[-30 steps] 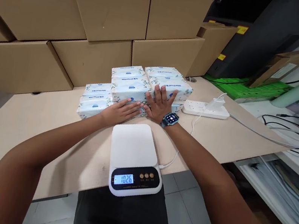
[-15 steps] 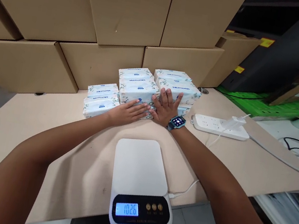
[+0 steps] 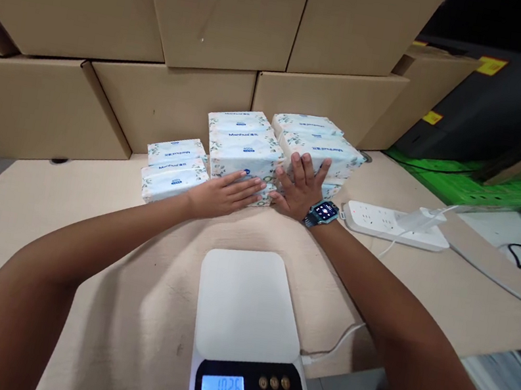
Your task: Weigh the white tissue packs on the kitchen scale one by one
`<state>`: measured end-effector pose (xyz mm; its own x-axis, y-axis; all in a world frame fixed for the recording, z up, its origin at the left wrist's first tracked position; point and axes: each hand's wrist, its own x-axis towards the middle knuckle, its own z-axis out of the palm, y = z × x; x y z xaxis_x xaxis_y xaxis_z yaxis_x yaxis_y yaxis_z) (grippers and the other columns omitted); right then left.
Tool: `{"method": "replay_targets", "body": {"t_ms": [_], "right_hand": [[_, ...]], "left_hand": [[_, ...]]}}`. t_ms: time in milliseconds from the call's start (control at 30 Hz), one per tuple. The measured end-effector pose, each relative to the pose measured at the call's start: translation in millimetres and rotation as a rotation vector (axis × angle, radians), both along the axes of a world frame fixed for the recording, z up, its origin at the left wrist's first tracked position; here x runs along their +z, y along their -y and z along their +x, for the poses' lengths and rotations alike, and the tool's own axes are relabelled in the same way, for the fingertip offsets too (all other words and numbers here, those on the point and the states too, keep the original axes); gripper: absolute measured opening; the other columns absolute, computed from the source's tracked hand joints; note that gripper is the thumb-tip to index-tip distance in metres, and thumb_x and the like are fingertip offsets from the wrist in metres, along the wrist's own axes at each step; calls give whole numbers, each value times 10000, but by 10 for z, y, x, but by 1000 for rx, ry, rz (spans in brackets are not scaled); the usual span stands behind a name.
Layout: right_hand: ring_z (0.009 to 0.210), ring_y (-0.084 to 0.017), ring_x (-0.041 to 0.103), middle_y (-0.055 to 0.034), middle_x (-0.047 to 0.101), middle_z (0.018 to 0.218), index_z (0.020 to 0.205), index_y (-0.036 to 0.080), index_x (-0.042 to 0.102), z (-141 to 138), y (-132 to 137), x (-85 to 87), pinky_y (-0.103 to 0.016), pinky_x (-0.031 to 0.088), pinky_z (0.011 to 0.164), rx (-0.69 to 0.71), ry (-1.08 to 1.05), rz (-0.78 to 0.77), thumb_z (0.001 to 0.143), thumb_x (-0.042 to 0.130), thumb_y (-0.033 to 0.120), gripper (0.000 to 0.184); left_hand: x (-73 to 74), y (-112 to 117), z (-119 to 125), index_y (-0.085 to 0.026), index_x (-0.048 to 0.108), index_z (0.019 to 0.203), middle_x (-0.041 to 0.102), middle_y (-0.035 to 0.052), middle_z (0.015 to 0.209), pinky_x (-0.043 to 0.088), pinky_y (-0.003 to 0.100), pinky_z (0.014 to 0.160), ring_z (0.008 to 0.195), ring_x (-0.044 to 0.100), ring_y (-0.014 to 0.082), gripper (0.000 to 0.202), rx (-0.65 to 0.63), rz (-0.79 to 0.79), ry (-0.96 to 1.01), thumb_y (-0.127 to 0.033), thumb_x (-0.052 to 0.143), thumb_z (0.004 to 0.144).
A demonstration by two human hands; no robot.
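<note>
At the far side of the bench (image 3: 37, 217), tissue packs (image 3: 247, 153) are pressed by the left hand (image 3: 221, 194) and right hand (image 3: 302, 187), both flat with fingers stretched, nothing gripped. A hard push may topple the upper packs. About seven packs, one scale (image 3: 246, 306), one power strip (image 3: 386, 221) are counted.

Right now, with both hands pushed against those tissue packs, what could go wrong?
The tissue packs are stacked, and both the left hand and right hand press flat on their near side, so a harder push might topple the upper ones toward the cardboard boxes. The scale hangs over the table edge and could get knocked off by an arm.
</note>
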<state>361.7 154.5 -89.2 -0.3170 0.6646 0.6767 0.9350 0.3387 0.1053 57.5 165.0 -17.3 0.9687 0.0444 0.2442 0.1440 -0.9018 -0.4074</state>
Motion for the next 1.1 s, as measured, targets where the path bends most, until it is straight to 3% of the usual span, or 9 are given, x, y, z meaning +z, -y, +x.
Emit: {"method": "replay_targets", "body": {"t_ms": [167,267,433,533,633,700,767,933,1100], "right_hand": [[1640,-449,274,-172,532,1653,1487,267,626,-114,82,27,-801,65,1262,19,-31,75,984,394,722,717],[1655,-443,249,-196,482,1683,1557,249,544,-306,246,89,-834,59,1252,-25,-51,168,1005,473,628,673],[1665,-462,225,-166,295,1792,1715,346,254,-566,605,209,-843,67,1253,-55,-75,250,993,581,545,818],[1654,-464,260,-136,264,1809,1730,401,167,-583,728,261,-835,89,1259,-25,-71,292,984,610,522,876],[1646,-462,278,-124,251,1813,1729,420,147,-540,754,324,-834,102,1259,-24,-63,341,980,616,509,888],[1648,-469,269,-132,219,1821,1731,404,141,-505,762,380,-833,109,1257,-51,-91,348,980,612,502,892],[1654,-472,250,-135,181,1830,1734,379,151,-473,790,438,-817,124,1262,-63,-135,323,983,598,500,882],[1662,-474,209,-168,132,1826,1729,329,167,-357,860,462,-809,233,1230,-134,-230,329,1010,522,492,818],[1669,-439,187,-203,101,1802,1733,285,138,31,660,251,-762,332,1220,-203,-564,333,1020,465,602,846]], "left_hand": [[72,156,23,-167,567,1552,508,139,1657,389,498,1339,1584,476,244,487,2,87,29,-147,479,1073],[145,309,-158,-197,571,1548,524,125,1660,319,483,1373,1599,457,242,484,3,98,85,-221,526,1067],[28,555,-881,-319,514,1577,430,108,1748,149,588,1397,1679,295,320,589,354,-34,563,-387,653,1009],[-161,616,-1210,-282,447,1593,237,178,1814,174,659,1367,1709,151,400,804,681,-319,990,-545,768,905],[-262,555,-1254,-259,383,1581,295,221,1771,339,602,1326,1675,279,395,897,889,-885,1359,-655,761,870],[-245,461,-1175,-268,421,1529,478,196,1675,461,531,1265,1577,475,355,769,857,-1202,1503,-649,699,922],[-183,354,-1084,-272,514,1440,639,148,1542,552,476,1185,1429,635,323,622,769,-1353,1584,-601,687,942],[-57,142,-1001,-265,684,1189,813,68,1222,652,424,1018,1157,784,300,360,745,-1488,1708,-472,733,898],[-101,34,-1049,-244,713,1176,829,57,1165,653,391,991,1106,800,268,332,728,-1524,1710,-429,709,899]]}}
